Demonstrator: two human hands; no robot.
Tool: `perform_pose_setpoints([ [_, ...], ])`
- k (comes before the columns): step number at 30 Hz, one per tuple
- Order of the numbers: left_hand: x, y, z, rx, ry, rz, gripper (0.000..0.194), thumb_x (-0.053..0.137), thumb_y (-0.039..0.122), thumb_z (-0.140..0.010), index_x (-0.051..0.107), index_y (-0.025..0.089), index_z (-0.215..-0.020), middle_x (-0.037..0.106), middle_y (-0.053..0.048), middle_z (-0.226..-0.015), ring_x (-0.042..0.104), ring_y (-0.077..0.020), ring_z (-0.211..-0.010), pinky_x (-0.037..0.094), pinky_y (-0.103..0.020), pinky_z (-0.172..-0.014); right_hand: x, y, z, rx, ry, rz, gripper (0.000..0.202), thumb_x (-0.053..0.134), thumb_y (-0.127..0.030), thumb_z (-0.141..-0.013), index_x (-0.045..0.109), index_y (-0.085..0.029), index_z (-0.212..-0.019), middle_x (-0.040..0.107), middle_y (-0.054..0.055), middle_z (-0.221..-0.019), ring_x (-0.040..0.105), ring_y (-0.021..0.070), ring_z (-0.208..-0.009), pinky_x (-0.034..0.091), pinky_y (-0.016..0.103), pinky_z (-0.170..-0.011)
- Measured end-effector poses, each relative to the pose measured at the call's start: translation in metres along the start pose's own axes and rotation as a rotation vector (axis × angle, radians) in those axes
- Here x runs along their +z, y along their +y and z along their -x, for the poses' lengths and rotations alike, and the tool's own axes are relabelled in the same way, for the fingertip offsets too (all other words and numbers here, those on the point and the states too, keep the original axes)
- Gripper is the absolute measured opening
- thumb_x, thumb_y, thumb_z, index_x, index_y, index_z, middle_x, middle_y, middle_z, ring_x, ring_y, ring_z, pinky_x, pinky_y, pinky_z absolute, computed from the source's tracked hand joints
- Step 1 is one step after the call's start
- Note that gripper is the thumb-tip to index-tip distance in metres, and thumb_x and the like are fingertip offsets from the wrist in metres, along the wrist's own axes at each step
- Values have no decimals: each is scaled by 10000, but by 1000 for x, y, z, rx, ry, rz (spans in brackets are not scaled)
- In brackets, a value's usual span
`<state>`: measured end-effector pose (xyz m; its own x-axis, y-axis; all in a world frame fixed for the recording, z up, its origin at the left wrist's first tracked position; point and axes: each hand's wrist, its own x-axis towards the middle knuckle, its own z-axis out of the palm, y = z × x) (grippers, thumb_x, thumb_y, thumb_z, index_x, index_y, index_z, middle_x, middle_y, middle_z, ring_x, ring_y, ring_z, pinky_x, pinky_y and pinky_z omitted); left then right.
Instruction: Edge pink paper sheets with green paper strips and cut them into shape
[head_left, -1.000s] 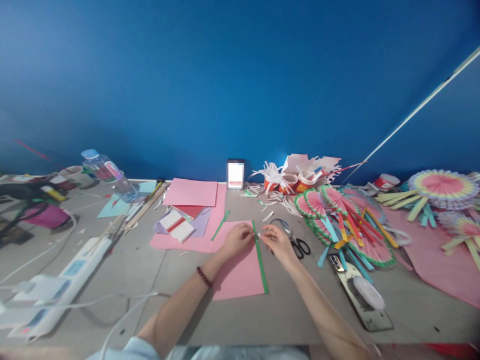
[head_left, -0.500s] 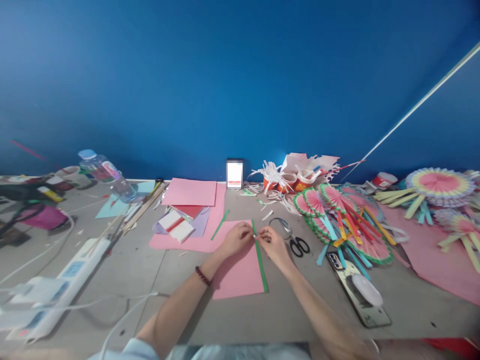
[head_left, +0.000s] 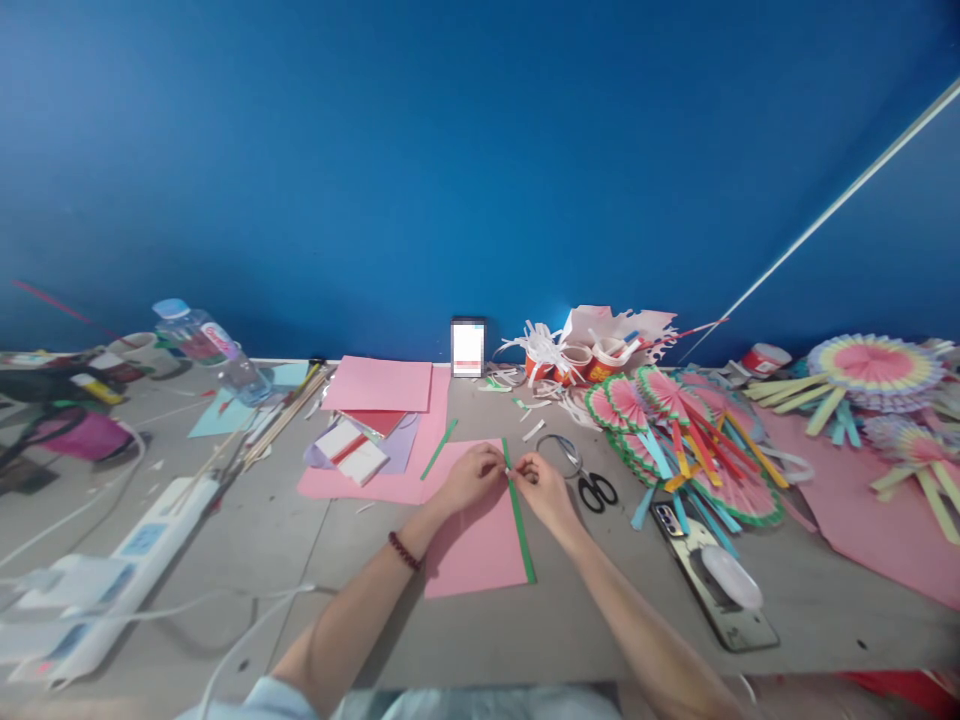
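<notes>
A pink sheet of paper [head_left: 472, 555] lies flat on the table, with a green strip [head_left: 523, 535] along its right edge. Above the strip's upper part, my left hand [head_left: 476, 475] and my right hand [head_left: 541, 488] meet with fingers pinched together. Between the fingertips shows a small white piece [head_left: 508, 472], too small to make out whether it is tape or paper. My left wrist and palm side rest over the pink sheet. My right hand is just beyond its right edge, near black-handled scissors [head_left: 596, 492]. A loose green strip [head_left: 439, 449] lies to the left of my hands.
Pink paper [head_left: 379, 385] and a white packet [head_left: 351, 450] are stacked at back left. Folded paper fans [head_left: 679, 410] and a phone [head_left: 716, 580] with a white case on it lie right. A power strip [head_left: 127, 580] with cables is left; a small screen [head_left: 469, 347] stands behind.
Hardly anything differs. My hands stay pinched at the same spot on the green-edged sheet, with slight finger movement; the whole view has shifted a little.
</notes>
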<state>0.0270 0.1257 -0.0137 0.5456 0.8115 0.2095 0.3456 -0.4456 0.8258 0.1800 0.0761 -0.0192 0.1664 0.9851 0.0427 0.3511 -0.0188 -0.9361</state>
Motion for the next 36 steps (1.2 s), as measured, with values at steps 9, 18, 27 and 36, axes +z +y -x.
perform_pose_setpoints([
  [9,-1,2,1,-5,5,-2,218,468,150,-785,649,169,-665,629,-67,-837,582,-174,-831,458,-280,-786,1,1,-1,-7,1,0,216,570,-406,-675,468,-217,-701,544,-32,-570,517,135,-508,395,244,-528],
  [18,-2,0,0,15,-9,8,215,480,168,-804,651,165,-675,631,-68,-842,585,-173,-829,459,-282,-783,3,5,-1,-16,16,14,186,566,-375,-680,467,-218,-699,527,-43,-564,514,131,-500,380,235,-519],
  [27,-1,-1,0,9,6,38,154,543,133,-729,652,169,-626,635,-65,-828,590,-173,-820,475,-271,-753,4,8,-2,-22,34,30,186,567,-374,-684,469,-217,-700,546,-34,-571,530,135,-508,390,235,-516],
  [36,1,3,1,-31,36,47,183,539,202,-777,666,171,-648,643,-62,-803,594,-177,-800,465,-286,-760,0,5,-2,39,-4,26,193,588,-391,-689,529,-211,-725,589,-17,-587,543,134,-469,399,227,-418],
])
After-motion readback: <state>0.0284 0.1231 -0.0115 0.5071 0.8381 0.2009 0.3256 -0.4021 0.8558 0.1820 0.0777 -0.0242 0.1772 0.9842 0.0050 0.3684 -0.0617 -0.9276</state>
